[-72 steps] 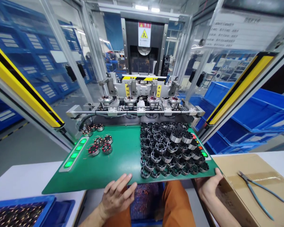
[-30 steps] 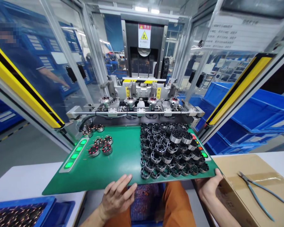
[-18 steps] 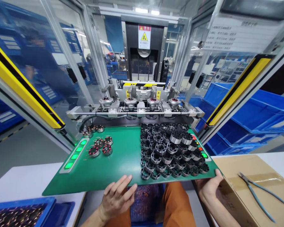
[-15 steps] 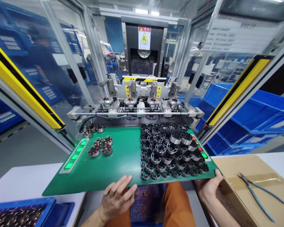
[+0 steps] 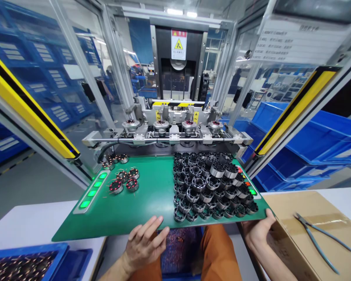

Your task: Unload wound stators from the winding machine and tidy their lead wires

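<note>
My left hand (image 5: 148,244) rests with spread fingers on the front edge of the green work surface (image 5: 152,203), holding nothing. At the surface's front right corner is my right hand (image 5: 259,230), its thumb on top and its other fingers hidden beneath the edge. Stacked black and silver stator cores (image 5: 199,183) cover the right part of the surface. Several copper-wound stators (image 5: 116,186) lie on the left part. Behind, the machine's fixture row (image 5: 174,134) holds several round parts (image 5: 161,125).
Yellow-black posts (image 5: 298,111) flank the machine. Cutting pliers (image 5: 308,228) lie on a cardboard box (image 5: 333,218) at right. Stacked blue bins (image 5: 318,136) stand behind it. A blue tray (image 5: 60,251) of wound parts is at lower left, and another container (image 5: 179,255) sits below the surface.
The machine's yellow-black striped bar and upper fixture parts have shifted slightly downward. A person behind the left glass has gone from that spot. My hands have barely moved.
</note>
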A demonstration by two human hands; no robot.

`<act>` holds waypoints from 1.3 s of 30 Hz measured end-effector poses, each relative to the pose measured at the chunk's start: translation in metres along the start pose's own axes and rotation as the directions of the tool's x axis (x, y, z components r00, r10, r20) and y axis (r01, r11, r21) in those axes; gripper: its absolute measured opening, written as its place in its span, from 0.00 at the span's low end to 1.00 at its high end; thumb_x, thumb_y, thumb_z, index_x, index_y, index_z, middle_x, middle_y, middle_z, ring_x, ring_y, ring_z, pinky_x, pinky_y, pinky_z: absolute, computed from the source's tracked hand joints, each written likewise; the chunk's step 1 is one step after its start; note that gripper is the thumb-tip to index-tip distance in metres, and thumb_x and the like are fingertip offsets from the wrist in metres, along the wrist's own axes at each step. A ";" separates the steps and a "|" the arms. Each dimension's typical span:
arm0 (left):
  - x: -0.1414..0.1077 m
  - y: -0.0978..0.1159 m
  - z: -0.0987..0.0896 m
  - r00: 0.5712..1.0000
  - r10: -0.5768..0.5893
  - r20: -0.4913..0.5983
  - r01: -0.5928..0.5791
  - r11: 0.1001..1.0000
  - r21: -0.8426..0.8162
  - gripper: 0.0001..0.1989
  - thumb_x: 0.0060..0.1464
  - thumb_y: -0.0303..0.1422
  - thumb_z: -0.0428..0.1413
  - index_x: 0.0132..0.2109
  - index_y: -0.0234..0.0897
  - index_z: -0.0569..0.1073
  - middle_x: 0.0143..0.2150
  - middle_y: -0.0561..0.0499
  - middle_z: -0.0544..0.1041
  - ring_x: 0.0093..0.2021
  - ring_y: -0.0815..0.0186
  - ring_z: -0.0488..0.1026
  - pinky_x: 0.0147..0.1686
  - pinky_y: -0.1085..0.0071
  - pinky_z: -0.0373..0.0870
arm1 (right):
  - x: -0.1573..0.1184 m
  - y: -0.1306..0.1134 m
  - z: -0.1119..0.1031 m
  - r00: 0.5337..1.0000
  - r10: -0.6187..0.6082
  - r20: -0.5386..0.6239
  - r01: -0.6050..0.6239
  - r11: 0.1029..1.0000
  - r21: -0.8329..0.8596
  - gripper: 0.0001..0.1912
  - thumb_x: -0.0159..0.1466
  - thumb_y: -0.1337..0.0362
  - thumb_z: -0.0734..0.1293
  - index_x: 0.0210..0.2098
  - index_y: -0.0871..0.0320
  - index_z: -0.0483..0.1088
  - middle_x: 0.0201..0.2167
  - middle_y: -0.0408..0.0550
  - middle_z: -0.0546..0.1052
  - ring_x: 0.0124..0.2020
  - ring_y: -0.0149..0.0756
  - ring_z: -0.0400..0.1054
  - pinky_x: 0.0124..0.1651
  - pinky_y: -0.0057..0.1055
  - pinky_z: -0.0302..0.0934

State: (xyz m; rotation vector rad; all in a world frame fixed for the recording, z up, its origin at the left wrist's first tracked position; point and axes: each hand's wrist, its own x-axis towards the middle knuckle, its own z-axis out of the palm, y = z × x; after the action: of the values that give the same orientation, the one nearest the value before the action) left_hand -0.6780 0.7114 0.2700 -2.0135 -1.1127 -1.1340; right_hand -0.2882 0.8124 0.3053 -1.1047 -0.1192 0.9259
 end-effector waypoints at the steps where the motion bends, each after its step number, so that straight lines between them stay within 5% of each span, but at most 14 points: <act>1: 0.000 0.000 0.000 1.000 0.002 -0.001 -0.002 1.000 0.001 0.16 0.61 0.33 0.70 0.55 0.52 0.83 0.59 0.53 0.86 0.71 0.66 0.75 0.81 0.63 0.52 | 0.000 0.000 0.000 1.000 0.000 -0.004 0.000 1.000 0.001 0.33 0.57 0.39 0.70 0.54 0.53 0.81 0.49 0.46 0.87 0.51 0.47 0.78 0.52 0.43 0.80; 14: 0.003 0.002 0.000 1.000 -0.002 -0.015 0.002 1.000 0.005 0.13 0.62 0.33 0.69 0.53 0.51 0.83 0.56 0.53 0.87 0.68 0.67 0.77 0.80 0.64 0.52 | 0.005 0.004 -0.005 0.999 -0.022 0.024 0.023 0.999 -0.023 0.35 0.58 0.38 0.70 0.55 0.55 0.79 0.48 0.48 0.87 0.54 0.50 0.79 0.56 0.47 0.79; 20: 0.004 0.001 -0.001 1.000 -0.007 -0.001 0.007 1.000 -0.002 0.13 0.62 0.33 0.69 0.53 0.50 0.83 0.56 0.53 0.87 0.64 0.67 0.78 0.81 0.64 0.52 | 0.003 0.003 -0.004 0.999 -0.043 0.028 0.044 0.998 -0.034 0.34 0.57 0.37 0.71 0.54 0.53 0.80 0.47 0.46 0.87 0.43 0.44 0.78 0.48 0.41 0.79; 25: 0.002 0.001 0.000 1.000 -0.005 -0.006 0.005 1.000 0.001 0.12 0.63 0.34 0.69 0.53 0.50 0.83 0.56 0.53 0.87 0.62 0.68 0.79 0.80 0.63 0.53 | 0.004 0.004 -0.003 0.999 -0.031 0.018 0.032 0.999 -0.027 0.36 0.58 0.37 0.70 0.56 0.54 0.79 0.48 0.47 0.87 0.51 0.49 0.79 0.50 0.44 0.79; 33: 0.005 0.001 -0.001 1.000 -0.002 -0.004 0.002 1.000 0.004 0.12 0.63 0.34 0.69 0.53 0.50 0.83 0.56 0.53 0.87 0.59 0.66 0.80 0.80 0.63 0.53 | 0.003 0.002 0.000 1.000 -0.029 -0.005 0.028 1.000 -0.012 0.33 0.56 0.39 0.72 0.52 0.54 0.81 0.43 0.45 0.87 0.45 0.42 0.76 0.44 0.36 0.77; 39: 0.006 0.001 -0.002 1.000 0.000 -0.005 0.000 1.000 -0.006 0.11 0.64 0.34 0.68 0.53 0.49 0.83 0.55 0.51 0.87 0.61 0.67 0.79 0.80 0.64 0.51 | 0.002 0.001 -0.001 1.000 -0.004 -0.009 0.004 1.000 -0.003 0.35 0.55 0.39 0.71 0.54 0.54 0.81 0.44 0.45 0.87 0.46 0.46 0.78 0.50 0.42 0.79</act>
State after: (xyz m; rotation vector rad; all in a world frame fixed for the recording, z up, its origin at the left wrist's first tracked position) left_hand -0.6757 0.7115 0.2765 -2.0138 -1.1083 -1.1427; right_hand -0.2872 0.8132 0.3034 -1.1113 -0.1157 0.9170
